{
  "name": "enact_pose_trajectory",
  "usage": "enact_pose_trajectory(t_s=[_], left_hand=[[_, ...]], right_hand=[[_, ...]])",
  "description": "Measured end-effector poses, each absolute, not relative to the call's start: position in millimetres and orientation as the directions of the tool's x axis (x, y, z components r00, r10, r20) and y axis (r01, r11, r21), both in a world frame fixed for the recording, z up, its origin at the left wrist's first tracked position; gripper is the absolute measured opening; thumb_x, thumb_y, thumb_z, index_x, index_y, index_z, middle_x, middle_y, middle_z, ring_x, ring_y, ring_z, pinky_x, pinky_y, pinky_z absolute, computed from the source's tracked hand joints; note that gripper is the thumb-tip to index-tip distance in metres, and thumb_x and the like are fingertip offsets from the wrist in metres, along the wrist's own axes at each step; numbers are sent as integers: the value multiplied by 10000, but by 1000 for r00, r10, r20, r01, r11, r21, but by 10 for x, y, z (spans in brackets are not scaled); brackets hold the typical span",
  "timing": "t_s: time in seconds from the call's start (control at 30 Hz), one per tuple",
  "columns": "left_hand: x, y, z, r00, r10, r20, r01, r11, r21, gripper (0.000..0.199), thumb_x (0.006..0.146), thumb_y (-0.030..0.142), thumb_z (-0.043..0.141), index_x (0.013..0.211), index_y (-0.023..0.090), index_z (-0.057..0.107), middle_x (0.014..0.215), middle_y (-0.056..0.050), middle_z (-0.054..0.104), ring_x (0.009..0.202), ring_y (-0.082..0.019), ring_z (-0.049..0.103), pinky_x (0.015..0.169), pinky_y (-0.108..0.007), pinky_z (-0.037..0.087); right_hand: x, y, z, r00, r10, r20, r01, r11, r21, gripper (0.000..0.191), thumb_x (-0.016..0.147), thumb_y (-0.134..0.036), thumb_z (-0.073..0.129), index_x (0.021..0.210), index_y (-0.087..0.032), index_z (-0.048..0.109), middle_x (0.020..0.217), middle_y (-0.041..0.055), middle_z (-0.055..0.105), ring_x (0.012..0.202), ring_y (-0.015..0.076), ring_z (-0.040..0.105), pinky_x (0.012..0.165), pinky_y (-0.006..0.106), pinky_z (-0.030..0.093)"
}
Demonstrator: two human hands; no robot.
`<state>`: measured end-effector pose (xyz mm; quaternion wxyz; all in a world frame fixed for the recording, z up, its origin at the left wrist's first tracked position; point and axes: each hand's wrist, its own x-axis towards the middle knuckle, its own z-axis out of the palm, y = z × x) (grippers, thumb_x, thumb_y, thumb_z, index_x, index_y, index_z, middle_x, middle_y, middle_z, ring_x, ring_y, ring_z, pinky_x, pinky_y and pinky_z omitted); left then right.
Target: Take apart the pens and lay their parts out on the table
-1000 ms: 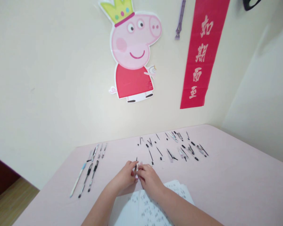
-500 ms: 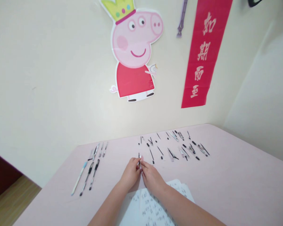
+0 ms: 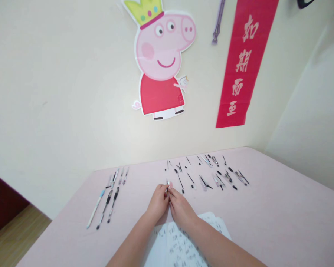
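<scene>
My left hand [image 3: 159,198] and my right hand [image 3: 180,207] meet above the near middle of the pink table [image 3: 267,207]. The fingers of my left hand are closed round a slim dark-tipped pen part [image 3: 167,181] that points up toward the wall. My right hand pinches at the same spot, beside a small pink and white piece [image 3: 171,184]; which hand bears that piece is too small to tell. Below my hands lies an open notebook [image 3: 180,246] with handwriting, partly covered by my forearms.
On the left lie several pens, among them a pale blue-capped pen [image 3: 96,208] and a black-gripped pen [image 3: 113,204]. Loose refills, caps and barrels are spread in two rows at the back right, such as a black cap [image 3: 235,187]. The wall [image 3: 80,111] rises behind the table.
The whole view has shifted slightly, so things stand a little further right. My hands stay together on the small pen parts, with the fingers slightly closer together.
</scene>
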<state>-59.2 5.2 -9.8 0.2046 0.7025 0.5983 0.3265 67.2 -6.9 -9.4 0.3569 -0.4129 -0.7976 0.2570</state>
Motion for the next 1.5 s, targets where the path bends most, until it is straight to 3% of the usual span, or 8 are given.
enact_pose_trajectory(t_s=[0.17, 0.3, 0.47, 0.57, 0.8, 1.13, 1.3, 1.5], left_hand=[[-616, 64, -157, 75, 973, 216, 692, -207, 692, 393, 710, 47, 477, 1081, 161, 544, 952, -49, 539, 775, -131, 523, 767, -281, 445], [-633, 51, -185, 71, 972, 223, 681, -210, 702, 407, 700, 72, 527, 1096, 165, 526, 949, -41, 519, 770, -127, 513, 763, -275, 432], [-629, 23, -163, 64, 973, 223, 696, -203, 689, 401, 706, 90, 538, 1098, 172, 513, 924, -30, 504, 761, -124, 499, 750, -267, 424], [-625, 18, -154, 63, 972, 226, 693, -205, 691, 405, 710, 89, 534, 1105, 173, 508, 926, -30, 503, 760, -122, 496, 749, -265, 423], [-632, 23, -193, 64, 971, 232, 690, -211, 692, 413, 709, 91, 530, 1113, 173, 510, 918, -30, 504, 775, -127, 494, 756, -262, 417], [-647, 26, -196, 70, 970, 233, 693, -215, 688, 400, 712, 97, 527, 1104, 175, 511, 931, -32, 505, 774, -126, 497, 754, -259, 416], [-640, 8, -179, 72, 970, 232, 691, -216, 690, 399, 722, 101, 523, 1113, 181, 504, 942, -35, 506, 771, -125, 500, 752, -261, 423], [-648, 5, -176, 78, 969, 234, 689, -223, 689, 394, 726, 103, 527, 1112, 181, 506, 950, -39, 508, 773, -128, 502, 758, -267, 434]], right_hand=[[710, -75, -79, -435, 807, 399, 613, 590, -525, 419, 816, -50, 367, 1212, -55, 502, 1255, 169, 507, 1183, 219, 441, 1015, 347, 337], [834, -117, 59, -340, 851, 399, 780, 493, -386, 326, 795, -115, 467, 1106, -139, 562, 1035, 118, 585, 976, 234, 515, 891, 366, 391], [938, -111, 97, -256, 916, 308, 904, 340, -260, 323, 800, -293, 523, 1066, -120, 583, 962, 136, 585, 930, 274, 513, 827, 384, 378], [918, -89, 41, -256, 941, 223, 918, 309, -249, 393, 826, -301, 484, 1146, -84, 557, 971, 156, 605, 928, 279, 533, 793, 372, 387], [893, -43, -19, -280, 948, 154, 929, 308, -204, 399, 844, -147, 393, 1219, -94, 522, 1012, 148, 628, 926, 252, 562, 775, 322, 407], [941, 10, -49, -262, 949, 176, 926, 299, -231, 400, 848, -164, 386, 1218, -97, 522, 1014, 146, 621, 939, 247, 556, 788, 310, 399], [966, -12, 23, -229, 938, 260, 919, 296, -259, 407, 853, -271, 433, 1225, -124, 508, 1018, 128, 589, 946, 233, 534, 794, 302, 396], [978, -15, 29, -234, 921, 313, 905, 324, -276, 367, 840, -269, 463, 1175, -138, 532, 1016, 121, 560, 929, 234, 526, 786, 318, 403]])
